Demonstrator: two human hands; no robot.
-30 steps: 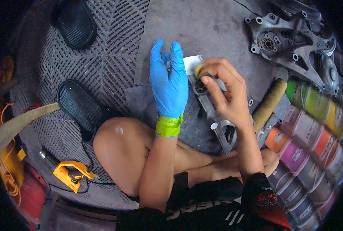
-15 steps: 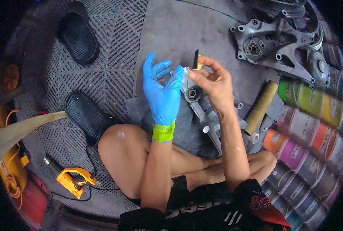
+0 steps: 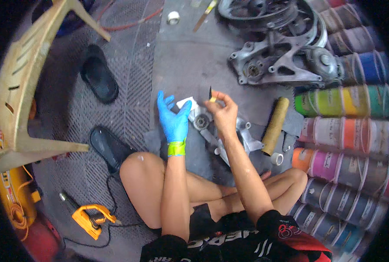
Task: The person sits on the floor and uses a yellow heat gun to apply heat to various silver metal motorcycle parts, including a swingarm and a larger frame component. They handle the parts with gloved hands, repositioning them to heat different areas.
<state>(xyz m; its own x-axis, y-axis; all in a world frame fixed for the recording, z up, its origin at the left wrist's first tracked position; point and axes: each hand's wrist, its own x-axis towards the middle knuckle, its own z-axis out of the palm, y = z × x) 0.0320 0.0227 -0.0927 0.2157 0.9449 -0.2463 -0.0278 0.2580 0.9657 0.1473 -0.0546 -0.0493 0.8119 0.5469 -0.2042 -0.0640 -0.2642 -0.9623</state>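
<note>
My left hand (image 3: 173,112), in a blue glove with a lime wristband, has its thumb on a piece of white paper (image 3: 185,101), its other fingers curled loosely at the paper's left side. The paper lies at the upper end of a grey metal casting (image 3: 202,120) with a round bearing. My bare right hand (image 3: 220,109), beside it, pinches a small thin black-and-yellow item (image 3: 211,97) whose kind I cannot make out. The casting's lower part is partly hidden by my right forearm.
Metal castings and wheels (image 3: 282,65) lie at upper right, near a cardboard tube (image 3: 275,126), tape (image 3: 276,159) and stacked coloured tubs (image 3: 343,135). At left are a plastic chair (image 3: 24,87), sandals (image 3: 99,76) and a yellow corded heat gun (image 3: 92,220).
The view has shifted, showing more of the chair and upper floor. My right hand has moved off the bearing and now pinches the black-and-yellow item upright above the paper.
</note>
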